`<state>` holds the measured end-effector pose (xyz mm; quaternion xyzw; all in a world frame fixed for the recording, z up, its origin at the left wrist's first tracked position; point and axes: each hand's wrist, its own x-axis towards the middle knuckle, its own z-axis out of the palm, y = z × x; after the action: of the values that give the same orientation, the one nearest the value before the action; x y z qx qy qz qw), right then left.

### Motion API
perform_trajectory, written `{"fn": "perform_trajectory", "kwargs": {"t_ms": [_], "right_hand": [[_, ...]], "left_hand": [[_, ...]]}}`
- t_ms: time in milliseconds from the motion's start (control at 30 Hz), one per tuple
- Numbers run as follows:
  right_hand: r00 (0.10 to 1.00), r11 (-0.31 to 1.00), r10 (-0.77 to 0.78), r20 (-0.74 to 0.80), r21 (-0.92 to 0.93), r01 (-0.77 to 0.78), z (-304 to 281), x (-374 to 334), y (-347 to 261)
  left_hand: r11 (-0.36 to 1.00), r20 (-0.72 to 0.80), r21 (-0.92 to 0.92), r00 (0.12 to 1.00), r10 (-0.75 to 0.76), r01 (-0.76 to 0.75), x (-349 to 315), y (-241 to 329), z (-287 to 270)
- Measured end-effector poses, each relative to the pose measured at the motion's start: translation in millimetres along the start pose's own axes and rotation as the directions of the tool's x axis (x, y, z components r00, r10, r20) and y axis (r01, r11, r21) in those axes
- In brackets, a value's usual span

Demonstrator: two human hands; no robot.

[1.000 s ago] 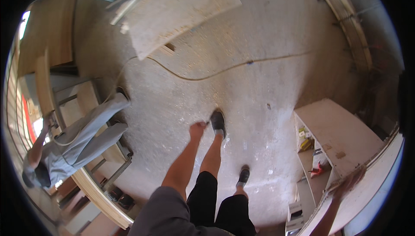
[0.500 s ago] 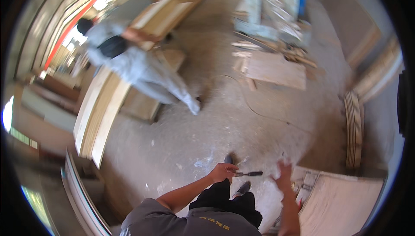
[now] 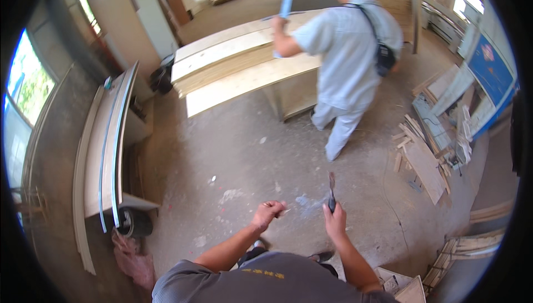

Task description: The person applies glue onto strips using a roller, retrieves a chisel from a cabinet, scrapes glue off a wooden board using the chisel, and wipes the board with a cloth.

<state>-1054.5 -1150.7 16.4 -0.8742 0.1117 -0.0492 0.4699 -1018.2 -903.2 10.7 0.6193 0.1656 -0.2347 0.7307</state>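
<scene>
My right hand (image 3: 335,222) is closed round the dark handle of a chisel-like tool (image 3: 332,192). Its narrow, brownish blade points up and away from me; the exact kind is too blurred to tell. To the left, at about the same height, is my left hand (image 3: 268,214), its fingers curled together. Whatever they may hold is hidden or too small to name. Both hands are in front of my body, above the concrete floor (image 3: 244,158), apart from each other.
A person in light grey clothes (image 3: 352,53) stands beyond, holding a blue flat object (image 3: 286,2) by stacked pale boards (image 3: 233,70). A workbench with long strips (image 3: 105,142) stands left, a dark bucket (image 3: 135,222) beneath it. Wood scraps (image 3: 425,164) and a cable (image 3: 393,208) lie right.
My view has turned left. The tool has passed from my left hand to my right, which was open before. The other person now appears closer and further right, beside the boards.
</scene>
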Motion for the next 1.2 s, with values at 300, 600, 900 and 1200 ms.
{"fn": "perform_trajectory", "kwargs": {"t_ms": [300,600,900,1200], "right_hand": [[0.33,0.649,-0.642,0.692,0.26,0.715,277,6,-270],[0.655,0.883,-0.4,0.641,0.078,0.463,524,117,-318],[0.305,0.9,-0.431,0.849,0.428,0.082,859,147,-497],[0.16,0.979,-0.175,0.972,0.154,0.132,973,271,-559]], "left_hand": [[0.874,-0.184,-0.447,0.976,0.119,-0.191,-47,67,-262],[0.846,-0.858,-0.313,0.51,-0.058,-0.431,-88,47,-573],[0.927,-0.945,0.14,0.233,0.23,-0.347,-76,157,-761],[0.965,-0.959,0.196,0.17,0.225,-0.173,30,247,-993]]}}
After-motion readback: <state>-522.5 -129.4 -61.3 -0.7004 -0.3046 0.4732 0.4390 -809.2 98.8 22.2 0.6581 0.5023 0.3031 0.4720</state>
